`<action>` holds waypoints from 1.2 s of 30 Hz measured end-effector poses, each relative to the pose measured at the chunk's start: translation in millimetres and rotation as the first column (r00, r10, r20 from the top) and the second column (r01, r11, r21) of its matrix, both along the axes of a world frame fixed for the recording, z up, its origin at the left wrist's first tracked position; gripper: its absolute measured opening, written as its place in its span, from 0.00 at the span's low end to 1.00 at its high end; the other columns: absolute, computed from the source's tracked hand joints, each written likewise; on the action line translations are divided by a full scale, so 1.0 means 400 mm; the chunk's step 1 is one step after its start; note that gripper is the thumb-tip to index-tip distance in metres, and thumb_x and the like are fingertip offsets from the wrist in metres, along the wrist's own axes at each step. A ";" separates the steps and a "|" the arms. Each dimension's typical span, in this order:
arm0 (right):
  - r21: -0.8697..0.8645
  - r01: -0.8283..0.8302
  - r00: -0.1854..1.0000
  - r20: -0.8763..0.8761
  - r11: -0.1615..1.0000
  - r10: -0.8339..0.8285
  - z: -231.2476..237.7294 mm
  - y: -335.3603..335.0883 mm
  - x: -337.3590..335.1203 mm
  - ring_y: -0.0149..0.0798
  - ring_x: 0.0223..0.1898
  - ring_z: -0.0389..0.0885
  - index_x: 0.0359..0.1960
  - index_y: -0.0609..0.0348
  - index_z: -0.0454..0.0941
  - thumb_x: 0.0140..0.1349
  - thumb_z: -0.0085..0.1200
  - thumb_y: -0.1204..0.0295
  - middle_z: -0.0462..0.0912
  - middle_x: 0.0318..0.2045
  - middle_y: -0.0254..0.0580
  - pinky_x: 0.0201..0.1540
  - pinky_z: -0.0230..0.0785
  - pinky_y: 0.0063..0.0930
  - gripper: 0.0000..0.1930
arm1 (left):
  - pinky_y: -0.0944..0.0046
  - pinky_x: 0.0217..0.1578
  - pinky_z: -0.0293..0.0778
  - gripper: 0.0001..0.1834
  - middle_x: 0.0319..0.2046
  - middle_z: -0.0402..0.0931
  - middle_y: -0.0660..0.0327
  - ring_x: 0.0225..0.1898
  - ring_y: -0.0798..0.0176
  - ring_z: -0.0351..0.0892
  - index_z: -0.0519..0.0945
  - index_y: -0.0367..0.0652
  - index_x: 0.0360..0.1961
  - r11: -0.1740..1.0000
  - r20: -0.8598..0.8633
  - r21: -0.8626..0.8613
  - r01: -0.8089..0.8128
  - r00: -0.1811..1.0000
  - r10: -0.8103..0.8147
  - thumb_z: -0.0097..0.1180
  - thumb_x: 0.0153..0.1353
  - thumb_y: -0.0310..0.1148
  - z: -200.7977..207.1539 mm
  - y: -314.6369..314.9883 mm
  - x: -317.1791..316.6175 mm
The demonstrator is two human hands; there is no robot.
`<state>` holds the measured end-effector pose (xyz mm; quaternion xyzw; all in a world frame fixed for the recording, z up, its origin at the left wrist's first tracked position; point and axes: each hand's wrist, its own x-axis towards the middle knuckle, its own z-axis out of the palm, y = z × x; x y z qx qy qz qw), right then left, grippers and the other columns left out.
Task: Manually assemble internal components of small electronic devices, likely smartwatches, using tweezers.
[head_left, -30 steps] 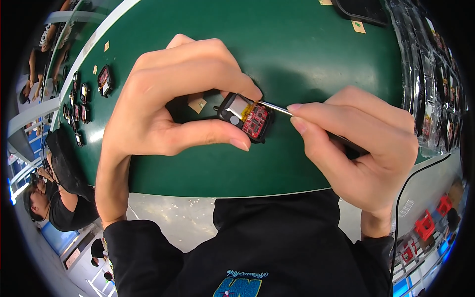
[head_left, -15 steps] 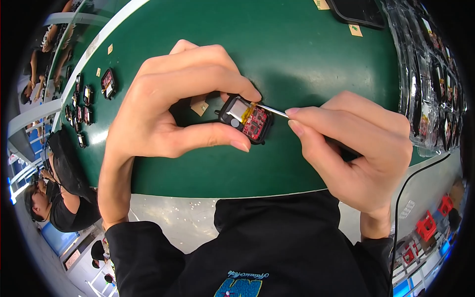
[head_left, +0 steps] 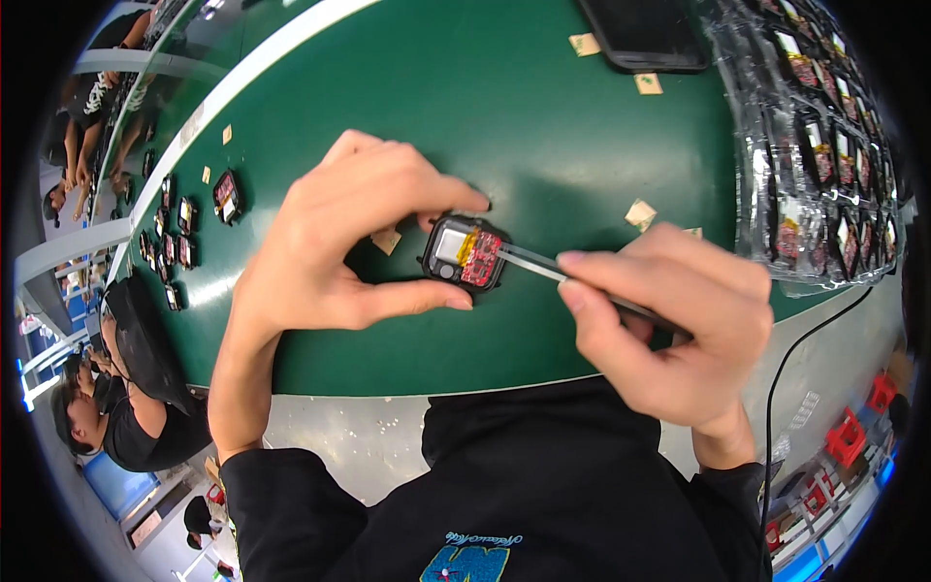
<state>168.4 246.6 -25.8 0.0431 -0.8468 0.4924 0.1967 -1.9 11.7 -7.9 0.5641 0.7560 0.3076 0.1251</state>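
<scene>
Working on a small open module [head_left: 463, 254]: black square case, silver cell inside, red circuit board at its right half, a strip of yellow tape between them. It lies on the green table [head_left: 543, 136], between the two hands and touching both.

- Left hand [head_left: 335, 242]: clasped around the module, forefinger curled over its top edge, thumb pressed along its bottom edge, steadying it against the table.
- Right hand [head_left: 669, 320]: pinched on tweezers [head_left: 543, 267], thumb and forefinger near the front of the shaft; the tips rest at the red board's right edge.
- Step, as judged: fine work at the board with the tweezer tips, seating or picking at a small part. The next move would call for a steady left-hand hold and a light, exact motion of the tips; what they touch is too small to tell.

Around the hands:
- Tan paper scraps [head_left: 640, 213]: one just above the right hand, one under the left forefinger, others far above near the table's upper edge.
- Dark flat device [head_left: 650, 34]: well above the right hand, at the table's far edge.
- Clear blister trays [head_left: 824, 145]: right of and above the right hand, rows of pockets each holding a black unit with red and white patches.
- Finished modules [head_left: 184, 233]: a loose row of small black squares well left of the left hand, along the table's left rim.
- Black cable [head_left: 776, 388]: trailing off the table below the trays, right of the right wrist.
- Other people [head_left: 107, 427]: seated at far left, apart from this work.
</scene>
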 end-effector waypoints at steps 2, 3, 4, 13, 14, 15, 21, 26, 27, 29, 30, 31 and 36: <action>-0.033 -0.001 0.999 0.041 0.999 0.003 0.001 0.003 0.020 0.26 0.14 0.71 0.38 0.64 0.93 0.52 0.74 0.84 0.82 0.22 0.35 0.17 0.59 0.25 0.11 | 0.63 0.36 0.71 0.32 0.37 0.87 0.61 0.35 0.61 0.78 0.91 0.39 0.47 0.997 -0.096 0.047 0.065 0.994 -0.060 0.90 0.40 0.42 -0.015 0.006 -0.008; -0.063 -0.005 0.999 0.035 0.998 0.007 -0.003 0.003 0.027 0.27 0.14 0.71 0.38 0.64 0.93 0.52 0.74 0.84 0.82 0.22 0.35 0.17 0.60 0.26 0.11 | 0.63 0.35 0.70 0.31 0.36 0.87 0.60 0.34 0.60 0.78 0.92 0.39 0.45 0.997 -0.075 0.048 0.055 0.996 -0.051 0.90 0.41 0.42 -0.015 0.006 -0.008; -0.090 -0.006 1.000 0.020 0.996 0.008 -0.003 0.005 0.036 0.28 0.14 0.72 0.39 0.65 0.93 0.53 0.73 0.84 0.82 0.23 0.35 0.17 0.61 0.26 0.11 | 0.64 0.35 0.70 0.31 0.35 0.87 0.60 0.31 0.60 0.78 0.91 0.38 0.45 0.995 -0.091 0.069 0.077 0.993 -0.070 0.90 0.41 0.41 -0.008 0.009 -0.008; -0.243 -0.189 0.982 -0.044 0.951 0.184 -0.034 0.013 0.047 0.29 0.15 0.72 0.40 0.61 0.93 0.58 0.74 0.80 0.82 0.24 0.33 0.19 0.61 0.28 0.09 | 0.69 0.27 0.68 0.28 0.32 0.84 0.61 0.27 0.70 0.76 0.91 0.37 0.46 0.978 0.100 0.199 -0.070 0.994 0.051 0.88 0.43 0.34 0.038 0.094 -0.031; -0.253 -0.194 0.981 -0.049 0.948 0.188 -0.036 0.018 0.048 0.29 0.15 0.73 0.40 0.61 0.93 0.58 0.73 0.80 0.82 0.24 0.34 0.19 0.61 0.28 0.08 | 0.67 0.30 0.69 0.31 0.38 0.86 0.58 0.33 0.68 0.77 0.90 0.35 0.47 0.983 0.143 0.180 -0.026 0.990 -0.001 0.89 0.41 0.36 0.069 0.140 -0.021; -0.248 -0.183 0.983 -0.042 0.951 0.179 -0.038 0.022 0.048 0.30 0.15 0.73 0.40 0.60 0.93 0.60 0.73 0.78 0.81 0.24 0.33 0.20 0.62 0.29 0.07 | 0.67 0.30 0.69 0.31 0.38 0.86 0.59 0.33 0.67 0.78 0.89 0.36 0.48 0.976 0.110 0.207 0.070 0.989 -0.095 0.89 0.43 0.36 0.095 0.196 -0.013; -0.209 -0.174 0.984 -0.073 0.962 0.162 -0.029 0.021 0.042 0.31 0.17 0.72 0.41 0.60 0.93 0.62 0.73 0.77 0.82 0.24 0.35 0.22 0.62 0.31 0.06 | 0.55 0.47 0.72 0.25 0.45 0.84 0.61 0.43 0.56 0.82 0.87 0.44 0.55 0.871 -0.150 0.172 0.461 0.886 -0.439 0.79 0.59 0.41 0.149 0.475 0.035; -0.255 -0.159 0.987 -0.026 0.954 0.158 -0.015 0.003 0.047 0.26 0.17 0.71 0.42 0.61 0.94 0.60 0.73 0.79 0.81 0.22 0.33 0.22 0.61 0.27 0.09 | 0.54 0.50 0.68 0.22 0.54 0.77 0.63 0.54 0.56 0.77 0.89 0.52 0.56 0.819 -0.301 0.242 0.520 0.843 -0.446 0.76 0.62 0.43 0.102 0.495 0.038; -0.239 -0.128 0.992 -0.010 0.963 0.129 -0.015 0.008 0.053 0.26 0.17 0.71 0.42 0.61 0.94 0.59 0.73 0.79 0.81 0.22 0.33 0.22 0.61 0.26 0.09 | 0.54 0.50 0.68 0.22 0.54 0.77 0.63 0.54 0.56 0.77 0.90 0.52 0.56 0.829 -0.263 0.256 0.497 0.861 -0.434 0.76 0.62 0.43 0.097 0.487 0.035; -0.223 -0.079 0.996 0.025 0.972 0.087 -0.011 0.016 0.059 0.25 0.17 0.71 0.40 0.63 0.94 0.58 0.73 0.80 0.81 0.21 0.34 0.21 0.60 0.24 0.08 | 0.54 0.50 0.69 0.22 0.55 0.78 0.62 0.54 0.56 0.77 0.90 0.51 0.56 0.857 -0.188 0.305 0.416 0.908 -0.374 0.77 0.61 0.42 0.087 0.448 0.015; -0.218 -0.060 0.996 0.047 0.974 0.072 -0.004 0.018 0.061 0.24 0.17 0.72 0.39 0.64 0.94 0.58 0.73 0.81 0.81 0.20 0.34 0.21 0.59 0.24 0.08 | 0.53 0.54 0.72 0.21 0.55 0.80 0.61 0.55 0.54 0.79 0.91 0.50 0.55 0.882 -0.191 0.314 0.351 0.934 -0.303 0.78 0.60 0.39 0.090 0.410 -0.014; -0.227 -0.092 0.995 0.023 0.970 0.100 -0.006 0.021 0.062 0.24 0.17 0.72 0.39 0.64 0.94 0.58 0.73 0.81 0.81 0.20 0.34 0.21 0.59 0.24 0.08 | 0.52 0.57 0.73 0.20 0.55 0.81 0.59 0.56 0.52 0.80 0.91 0.49 0.54 0.912 -0.201 0.319 0.259 0.958 -0.202 0.77 0.60 0.37 0.088 0.366 -0.054; -0.218 -0.066 0.996 0.050 0.974 0.078 -0.011 0.008 0.052 0.22 0.16 0.70 0.40 0.63 0.94 0.57 0.73 0.81 0.83 0.21 0.34 0.19 0.57 0.22 0.08 | 0.44 0.65 0.76 0.20 0.60 0.83 0.53 0.63 0.44 0.81 0.90 0.48 0.55 0.874 -0.564 0.197 -0.445 0.678 0.472 0.74 0.64 0.40 0.034 -0.051 -0.372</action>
